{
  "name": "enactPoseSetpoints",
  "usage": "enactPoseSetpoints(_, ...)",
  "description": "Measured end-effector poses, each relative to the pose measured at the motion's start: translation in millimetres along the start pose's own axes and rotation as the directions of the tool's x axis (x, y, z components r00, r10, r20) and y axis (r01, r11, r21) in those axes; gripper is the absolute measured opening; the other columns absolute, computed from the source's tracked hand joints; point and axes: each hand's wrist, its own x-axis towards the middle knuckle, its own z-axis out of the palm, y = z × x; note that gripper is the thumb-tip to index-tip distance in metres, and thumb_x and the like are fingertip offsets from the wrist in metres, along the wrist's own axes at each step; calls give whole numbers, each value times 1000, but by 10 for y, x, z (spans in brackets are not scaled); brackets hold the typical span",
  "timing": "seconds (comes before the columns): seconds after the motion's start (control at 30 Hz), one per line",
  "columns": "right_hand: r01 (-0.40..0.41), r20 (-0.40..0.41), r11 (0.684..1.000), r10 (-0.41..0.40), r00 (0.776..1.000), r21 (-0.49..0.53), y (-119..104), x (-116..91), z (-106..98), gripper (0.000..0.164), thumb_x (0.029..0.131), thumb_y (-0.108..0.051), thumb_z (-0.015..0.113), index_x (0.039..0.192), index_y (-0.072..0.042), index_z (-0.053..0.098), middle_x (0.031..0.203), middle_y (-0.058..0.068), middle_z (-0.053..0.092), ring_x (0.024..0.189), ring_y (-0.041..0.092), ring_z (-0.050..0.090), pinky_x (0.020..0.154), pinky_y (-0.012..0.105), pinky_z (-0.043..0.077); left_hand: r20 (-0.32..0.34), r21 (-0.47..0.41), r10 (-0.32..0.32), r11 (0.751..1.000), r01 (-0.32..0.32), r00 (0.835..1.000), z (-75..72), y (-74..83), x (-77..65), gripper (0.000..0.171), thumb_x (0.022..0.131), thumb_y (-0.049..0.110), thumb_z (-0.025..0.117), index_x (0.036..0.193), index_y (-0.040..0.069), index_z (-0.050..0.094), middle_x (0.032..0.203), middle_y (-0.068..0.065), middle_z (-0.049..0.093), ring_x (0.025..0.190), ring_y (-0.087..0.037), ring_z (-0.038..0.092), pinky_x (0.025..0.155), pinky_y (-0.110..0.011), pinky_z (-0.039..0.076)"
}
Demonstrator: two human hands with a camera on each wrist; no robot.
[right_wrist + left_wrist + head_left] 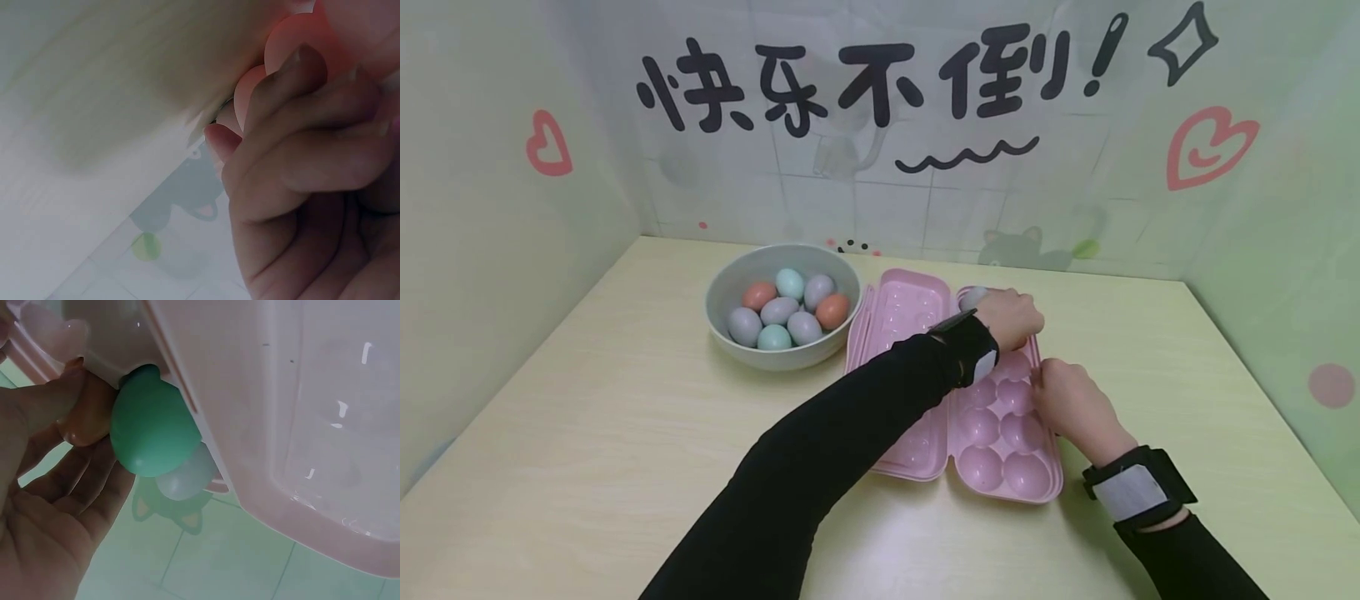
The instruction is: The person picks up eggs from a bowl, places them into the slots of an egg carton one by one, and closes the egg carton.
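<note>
A pink egg carton (1026, 477) lies unfolded on the table, its rounded cups on the right and its lid (913, 292) on the left. Over the far cups, my left hand (1009, 317) pinches an orange egg (90, 415) between thumb and fingers. Beside that egg, a green egg (153, 422) and a pale grey egg (187, 475) sit in cups. My right hand (1078, 408) holds the carton's right edge, fingers curled against the pink cups (300, 37). The left hand and sleeve cover part of the carton in the head view.
A grey-green bowl (782, 358) with several orange, green and lavender eggs stands left of the carton, close to its lid. A printed backdrop (850, 200) rises behind the table (625, 433), with side panels left and right.
</note>
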Motion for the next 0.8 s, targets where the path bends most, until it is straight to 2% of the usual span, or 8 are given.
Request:
enactPoseSetpoints(0.27, -1, -8, 1000, 1, 1000, -7, 4, -3, 4, 22, 96, -5, 43, 99, 11, 57, 69, 13, 55, 56, 22, 56, 47, 34, 47, -23, 39, -5, 999, 6, 1000, -3, 48, -17, 27, 101, 12, 51, 114, 23, 72, 115, -1, 65, 102, -22, 59, 89, -33, 47)
enactPoseSetpoints(0.47, 3, -10, 1000, -3, 1000, -14, 7, -3, 13, 22, 96, -4, 42, 99, 11, 57, 68, 13, 54, 55, 22, 56, 46, 33, 47, -36, 55, -14, 998, 16, 999, -52, 65, -57, 27, 102, 11, 48, 116, 21, 70, 115, -3, 61, 102, -22, 56, 85, -36, 49)
enactPoseSetpoints(0.67, -12, -3, 1000, 12, 1000, -12, -5, -7, 17, 24, 98, -6, 43, 101, 12, 57, 69, 13, 55, 55, 22, 56, 47, 33, 48, -41, 44, -5, 999, 7, 999, -166, 22, -158, 26, 100, 13, 49, 115, 19, 68, 114, -4, 59, 101, -22, 55, 83, -35, 49)
enactPoseSetpoints(0.8, -19, -7, 1000, 19, 1000, -22, -9, -3, 22, 24, 99, -8, 42, 99, 11, 58, 69, 13, 55, 56, 22, 56, 47, 34, 48, -32, 22, -10, 1000, 11, 999, -209, -37, -246, 22, 98, 20, 53, 114, 19, 68, 112, -3, 58, 101, -21, 54, 82, -36, 50)
